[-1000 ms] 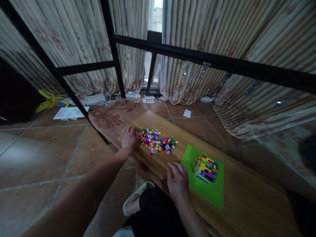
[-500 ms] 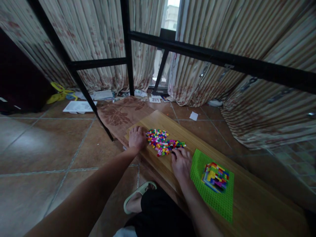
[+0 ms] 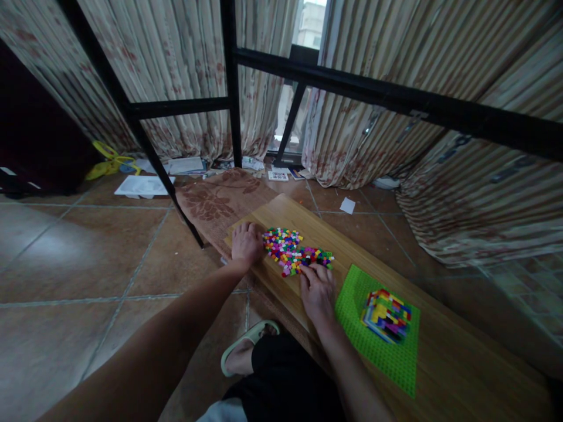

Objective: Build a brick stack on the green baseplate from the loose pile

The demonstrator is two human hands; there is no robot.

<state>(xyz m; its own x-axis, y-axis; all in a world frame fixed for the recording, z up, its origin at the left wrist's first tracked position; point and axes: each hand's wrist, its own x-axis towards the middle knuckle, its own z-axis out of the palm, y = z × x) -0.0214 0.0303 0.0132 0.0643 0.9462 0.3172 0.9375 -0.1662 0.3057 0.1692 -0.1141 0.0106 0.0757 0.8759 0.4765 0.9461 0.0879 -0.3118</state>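
Small multicoloured building bricks (image 3: 285,249) lie in a loose pile on a wooden bench (image 3: 360,246). At the pile's left edge, my left hand (image 3: 247,241) rests on the wood, its fingers bent but slightly apart, with no brick visible in them. My right hand (image 3: 318,293) reaches the pile's near edge, thumb and forefinger drawn together among the bricks; whatever lies between the tips is too small to make out. To the right of that hand is a green studded baseplate (image 3: 382,366), bearing a block-shaped build (image 3: 387,316) of mixed-colour bricks.
A black metal frame (image 3: 373,88) crosses beyond the bench, in front of striped curtains (image 3: 365,35). A brown patterned cloth (image 3: 211,202) lies under the bench's far end. On the tiled floor are a white tray (image 3: 143,186), a yellow item (image 3: 108,164) and papers (image 3: 347,205).
My right hand has shifted slightly left along the near edge of the pile. My left hand stays in place beside the bricks. The whole view has moved a little.
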